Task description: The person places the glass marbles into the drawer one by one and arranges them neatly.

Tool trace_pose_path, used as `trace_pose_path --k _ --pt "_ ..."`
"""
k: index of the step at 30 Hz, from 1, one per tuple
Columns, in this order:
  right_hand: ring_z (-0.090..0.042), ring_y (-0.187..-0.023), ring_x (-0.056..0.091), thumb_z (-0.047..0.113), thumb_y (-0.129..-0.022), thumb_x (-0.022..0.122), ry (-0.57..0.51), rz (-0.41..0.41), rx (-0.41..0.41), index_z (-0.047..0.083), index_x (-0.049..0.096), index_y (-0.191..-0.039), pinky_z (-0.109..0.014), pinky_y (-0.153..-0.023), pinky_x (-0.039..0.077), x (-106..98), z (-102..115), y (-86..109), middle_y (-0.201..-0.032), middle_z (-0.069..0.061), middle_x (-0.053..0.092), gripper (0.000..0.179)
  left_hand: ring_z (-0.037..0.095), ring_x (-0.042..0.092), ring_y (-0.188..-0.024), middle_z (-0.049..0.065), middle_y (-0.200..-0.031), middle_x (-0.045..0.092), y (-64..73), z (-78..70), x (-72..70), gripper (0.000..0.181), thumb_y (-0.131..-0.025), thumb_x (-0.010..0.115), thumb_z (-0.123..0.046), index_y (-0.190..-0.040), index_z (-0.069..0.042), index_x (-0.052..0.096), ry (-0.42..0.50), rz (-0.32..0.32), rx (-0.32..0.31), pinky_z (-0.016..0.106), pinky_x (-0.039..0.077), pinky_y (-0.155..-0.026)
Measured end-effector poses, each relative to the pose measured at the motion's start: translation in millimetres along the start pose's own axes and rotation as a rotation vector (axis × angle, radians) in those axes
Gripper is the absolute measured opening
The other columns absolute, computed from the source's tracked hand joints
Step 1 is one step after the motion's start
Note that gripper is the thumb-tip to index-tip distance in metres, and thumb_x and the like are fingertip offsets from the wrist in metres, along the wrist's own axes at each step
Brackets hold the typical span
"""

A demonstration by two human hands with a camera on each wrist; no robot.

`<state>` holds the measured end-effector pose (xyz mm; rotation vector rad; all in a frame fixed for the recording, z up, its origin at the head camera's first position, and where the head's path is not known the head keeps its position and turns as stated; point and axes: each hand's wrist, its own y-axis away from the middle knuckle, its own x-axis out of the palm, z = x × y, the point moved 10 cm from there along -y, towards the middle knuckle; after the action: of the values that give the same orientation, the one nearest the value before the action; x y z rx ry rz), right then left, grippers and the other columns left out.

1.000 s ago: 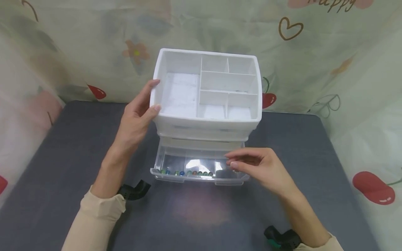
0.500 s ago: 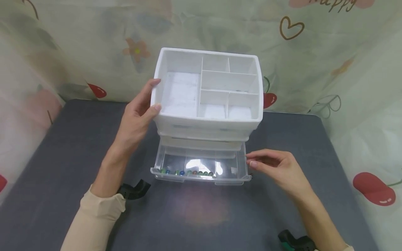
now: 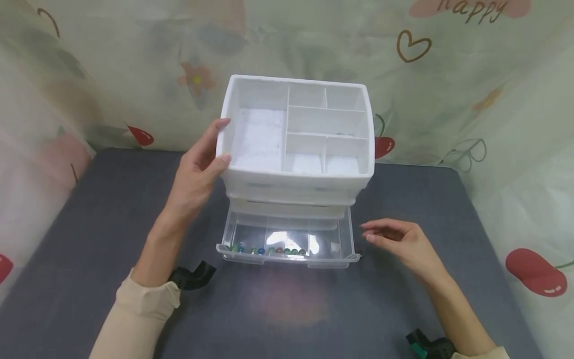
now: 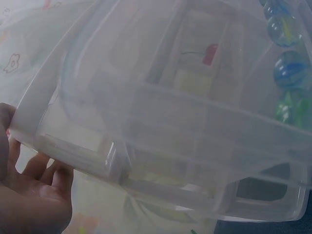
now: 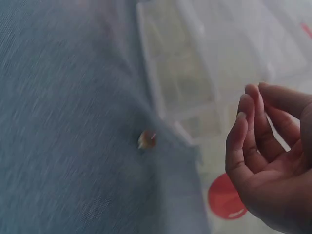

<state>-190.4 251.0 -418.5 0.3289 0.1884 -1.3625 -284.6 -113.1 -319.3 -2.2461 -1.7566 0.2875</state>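
A white organizer [image 3: 233,99] with an open compartmented top stands at the back of the grey table [image 3: 89,224]. Its bottom clear drawer [image 3: 345,234] is pulled out toward me. A row of several coloured marbles [image 3: 269,251] lies along the drawer's front wall. My left hand [image 3: 195,174] grips the organizer's left front corner, thumb over the rim; the left wrist view shows the organizer [image 4: 161,122], the marbles [image 4: 287,73] and my fingers [image 4: 34,195]. My right hand [image 3: 399,242] hovers right of the drawer, fingers relaxed and holding nothing. One marble [image 5: 146,139] lies on the table by the drawer's corner.
A pale curtain [image 3: 493,99] printed with cherries and hearts closes off the back and both sides of the table. Bare grey tabletop lies in front of the drawer and to its left and right.
My right hand has drawn back from above the drawer's right end to the table space beside it. The left hand keeps its hold on the organizer.
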Motion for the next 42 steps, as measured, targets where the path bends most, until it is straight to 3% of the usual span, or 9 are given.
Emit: trace_pose_path --k 8,18,28,42 --pt "-0.027 -0.1 0.07 0.011 -0.091 0.073 0.006 0.042 0.004 -0.008 0.065 -0.12 -0.027 -0.082 0.054 -3 -32 -1.6 -0.113 -0.024 0.069 0.036 0.026 0.045 -0.128 -0.001 -0.154 0.038 1.3 3.7 1.8 0.057 -0.1 0.055 -0.004 -0.153 -0.021 0.042 -0.007 0.004 -0.007 0.028 0.045 -0.094" --pt "-0.024 -0.1 0.071 0.012 -0.089 0.074 0.005 0.064 0.02 -0.003 0.069 -0.119 -0.028 -0.08 0.055 -2 -53 -1.8 -0.115 -0.021 0.07 0.034 0.026 0.044 -0.13 -0.001 -0.156 0.037 0.6 2.3 1.7 0.056 -0.1 0.054 -0.004 -0.153 -0.021 0.042 -0.003 0.008 -0.006 0.029 0.044 -0.095" --pt "-0.016 -0.092 0.071 0.007 -0.089 0.074 -0.003 0.084 0.02 -0.005 0.068 -0.118 -0.027 -0.078 0.055 5 -63 0.2 -0.114 -0.02 0.07 0.032 0.026 0.044 -0.129 -0.002 -0.155 0.037 0.5 1.4 1.7 0.057 -0.1 0.055 -0.003 -0.153 -0.021 0.041 0.0 0.006 0.005 0.029 0.044 -0.095" --pt "-0.016 -0.081 0.068 0.009 -0.087 0.076 0.125 0.115 0.024 0.003 0.072 -0.115 -0.025 -0.072 0.054 8 -72 -5.1 -0.106 -0.014 0.071 0.029 0.027 0.043 -0.131 -0.001 -0.156 0.036 0.9 0.5 -0.1 0.057 -0.1 0.054 -0.004 -0.153 -0.021 0.041 -0.001 0.003 0.004 0.03 0.044 -0.096"
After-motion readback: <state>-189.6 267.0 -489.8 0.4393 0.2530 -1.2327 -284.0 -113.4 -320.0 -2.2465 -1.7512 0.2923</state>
